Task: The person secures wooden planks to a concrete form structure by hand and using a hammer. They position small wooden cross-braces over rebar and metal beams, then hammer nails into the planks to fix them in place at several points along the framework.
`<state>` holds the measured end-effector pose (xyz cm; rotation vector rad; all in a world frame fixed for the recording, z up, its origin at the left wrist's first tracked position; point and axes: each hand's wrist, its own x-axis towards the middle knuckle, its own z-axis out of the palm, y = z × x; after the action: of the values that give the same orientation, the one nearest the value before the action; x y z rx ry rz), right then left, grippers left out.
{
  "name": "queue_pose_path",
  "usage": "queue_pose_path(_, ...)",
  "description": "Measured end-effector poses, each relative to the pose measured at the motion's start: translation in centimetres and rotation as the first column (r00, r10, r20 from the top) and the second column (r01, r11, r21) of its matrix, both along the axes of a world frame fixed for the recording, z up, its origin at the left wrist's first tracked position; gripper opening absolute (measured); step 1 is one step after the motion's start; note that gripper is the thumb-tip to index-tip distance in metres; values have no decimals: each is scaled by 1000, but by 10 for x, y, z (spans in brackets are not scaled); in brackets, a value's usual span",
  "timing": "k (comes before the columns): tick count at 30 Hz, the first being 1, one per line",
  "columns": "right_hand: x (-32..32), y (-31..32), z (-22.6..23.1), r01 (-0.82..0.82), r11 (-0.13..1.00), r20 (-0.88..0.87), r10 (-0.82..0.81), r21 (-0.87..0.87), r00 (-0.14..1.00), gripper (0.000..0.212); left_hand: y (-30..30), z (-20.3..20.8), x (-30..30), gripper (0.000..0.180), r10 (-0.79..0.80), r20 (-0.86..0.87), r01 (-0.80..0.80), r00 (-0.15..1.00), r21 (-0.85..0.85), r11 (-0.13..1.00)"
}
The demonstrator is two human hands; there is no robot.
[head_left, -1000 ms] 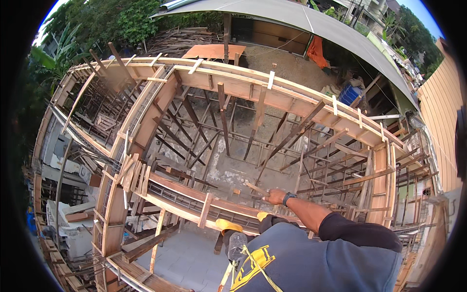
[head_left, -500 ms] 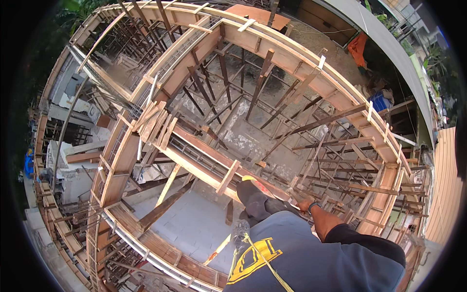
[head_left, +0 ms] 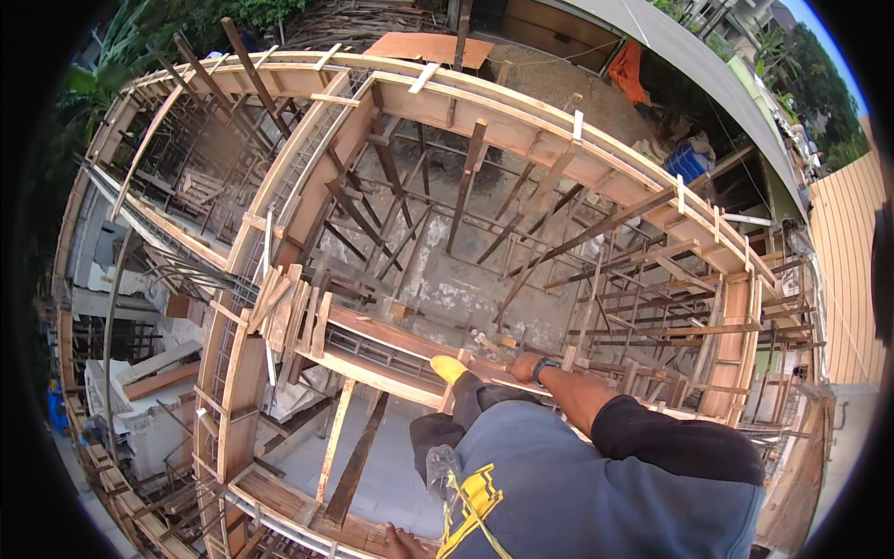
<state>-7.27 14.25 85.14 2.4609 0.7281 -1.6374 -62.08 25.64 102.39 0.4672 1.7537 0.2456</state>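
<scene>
My right hand point(head_left: 525, 367), with a dark watch on its wrist, is closed on a short hammer-like tool point(head_left: 494, 348) with a brown shaft and paler end. It is over the beam formwork point(head_left: 382, 374), a timber trough with steel bars inside. At the lower edge shows part of my left hand point(head_left: 403, 542), its fingers stretched out and nothing seen in them. It is close to the lower plank formwork point(head_left: 289, 503). My foot in a yellow shoe point(head_left: 449, 368) is on the beam beside a wooden crosspiece.
Short wood offcuts point(head_left: 291, 307) lie on the beam junction to the left. Open bays with slanted timber props point(head_left: 468, 186) drop to a floor below. A curved formwork beam point(head_left: 521, 121) rings the far side. Pale tiled floor point(head_left: 372, 456) shows beneath me.
My right arm has swung left and farther over the beam with the tool. My left hand has come into view at the lower edge. The yellow shoe shows more fully.
</scene>
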Motion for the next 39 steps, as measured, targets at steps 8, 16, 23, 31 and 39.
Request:
queue_pose_path(8, 14, 137, 44, 246, 968, -109, -240, 43, 965, 62, 21, -71, 23, 49, -9, 157, 50, 988, -260, 964)
queue_pose_path(16, -28, 145, 19, 318, 947, -118, -322, -53, 939, 51, 143, -78, -18, 48, -59, 217, 101, 974, -187, 977)
queue_pose_path(23, -72, 118, -3, -377, 925, -165, 364, -52, 917, 52, 234, -68, -41, 50, -76, 253, 137, 964, -233, 963)
queue_pose_path(31, -67, 187, -6, -86, 988, -90, 75, -130, 993, 48, 256, -48, -11, 48, -138, 175, 180, 975, -252, 951)
queue_pose_path(39, -35, 323, -42, -336, 942, 19, 336, 20, 942, 40, 295, -71, 5, 46, -118, 133, 151, 984, -273, 950)
